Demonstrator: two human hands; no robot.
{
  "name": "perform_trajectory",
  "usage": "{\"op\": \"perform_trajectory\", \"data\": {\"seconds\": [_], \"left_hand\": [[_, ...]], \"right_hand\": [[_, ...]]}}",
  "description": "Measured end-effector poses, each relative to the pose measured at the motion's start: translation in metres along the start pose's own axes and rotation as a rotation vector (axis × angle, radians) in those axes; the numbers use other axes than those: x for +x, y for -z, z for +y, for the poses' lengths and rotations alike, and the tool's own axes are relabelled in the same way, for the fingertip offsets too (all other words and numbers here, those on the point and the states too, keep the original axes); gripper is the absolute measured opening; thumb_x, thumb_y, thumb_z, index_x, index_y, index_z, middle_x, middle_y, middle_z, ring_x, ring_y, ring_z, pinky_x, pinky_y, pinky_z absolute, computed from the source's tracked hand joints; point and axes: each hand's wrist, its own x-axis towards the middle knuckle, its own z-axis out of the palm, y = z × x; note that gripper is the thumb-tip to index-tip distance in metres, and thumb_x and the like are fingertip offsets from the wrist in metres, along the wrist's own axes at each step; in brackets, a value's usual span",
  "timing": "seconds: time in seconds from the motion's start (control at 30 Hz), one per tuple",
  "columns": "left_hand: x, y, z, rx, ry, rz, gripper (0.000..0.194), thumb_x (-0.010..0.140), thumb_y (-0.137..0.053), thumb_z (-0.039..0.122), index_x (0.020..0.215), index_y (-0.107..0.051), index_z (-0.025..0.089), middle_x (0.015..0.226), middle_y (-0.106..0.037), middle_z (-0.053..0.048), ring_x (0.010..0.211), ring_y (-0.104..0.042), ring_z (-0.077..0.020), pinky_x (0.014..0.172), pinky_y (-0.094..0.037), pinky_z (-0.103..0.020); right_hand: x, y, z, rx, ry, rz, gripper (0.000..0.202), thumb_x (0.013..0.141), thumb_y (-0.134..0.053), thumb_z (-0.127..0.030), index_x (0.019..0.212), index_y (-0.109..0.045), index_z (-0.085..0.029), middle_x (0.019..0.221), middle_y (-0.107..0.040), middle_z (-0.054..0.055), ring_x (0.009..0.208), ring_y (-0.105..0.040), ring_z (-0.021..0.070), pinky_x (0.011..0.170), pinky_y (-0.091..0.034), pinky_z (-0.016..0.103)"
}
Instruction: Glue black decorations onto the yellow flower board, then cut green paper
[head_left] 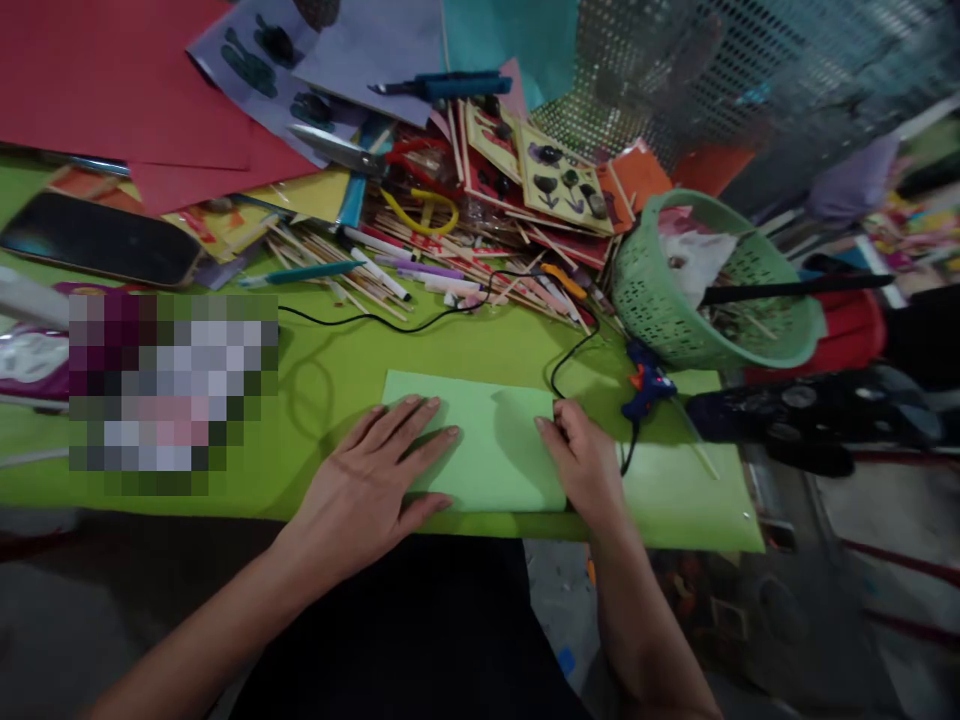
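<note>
You are pressing your left hand (375,470) onto the pale green paper (491,450) near the front edge of the table (345,350), its fingers slightly apart. Your right hand (591,465) is clamping the paper's right edge, some fingertips hiding. Pixelation is masking something leftward.

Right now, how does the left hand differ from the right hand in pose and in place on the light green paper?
Pose: the left hand lies open and spread out, while the right hand is curled. Place: the left hand covers part of the left side of the light green paper, while the right hand is at its right edge. Both are bare and touch the paper.
</note>
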Motion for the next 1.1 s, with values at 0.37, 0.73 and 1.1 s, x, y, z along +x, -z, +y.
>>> {"op": "perform_trajectory", "data": {"seconds": [0.37, 0.73, 1.1], "left_hand": [[0.01, -0.002, 0.004, 0.082, -0.047, 0.06, 0.048, 0.096, -0.058, 0.038, 0.141, -0.06, 0.02, 0.158, -0.048, -0.016, 0.143, -0.047, -0.0396, 0.115, -0.039, -0.064], [0.016, -0.008, 0.011, 0.019, -0.087, 0.073, 0.045, 0.097, -0.053, 0.029, 0.138, -0.06, 0.013, 0.16, -0.043, -0.021, 0.15, -0.038, -0.0385, 0.121, -0.037, -0.06], [0.017, -0.014, 0.013, 0.003, -0.103, 0.053, 0.051, 0.099, -0.058, 0.042, 0.15, -0.051, 0.041, 0.171, -0.023, -0.009, 0.156, -0.022, -0.0392, 0.122, -0.029, -0.062]], "right_hand": [[0.006, 0.0, -0.001, 0.007, -0.003, 0.013, 0.01, 0.093, -0.058, -0.03, 0.098, -0.058, -0.022, 0.073, -0.06, -0.001, 0.065, -0.054, 0.0171, 0.064, -0.038, 0.03], [0.008, 0.003, -0.007, 0.026, -0.044, -0.004, 0.047, 0.09, -0.061, -0.021, 0.136, -0.052, -0.016, 0.079, -0.066, 0.0, 0.072, -0.062, 0.019, 0.072, -0.045, 0.032], [0.01, 0.007, -0.005, 0.041, -0.017, -0.021, 0.037, 0.094, -0.06, -0.026, 0.13, -0.06, -0.019, 0.079, -0.064, 0.0, 0.071, -0.06, 0.0176, 0.071, -0.046, 0.031]]}}
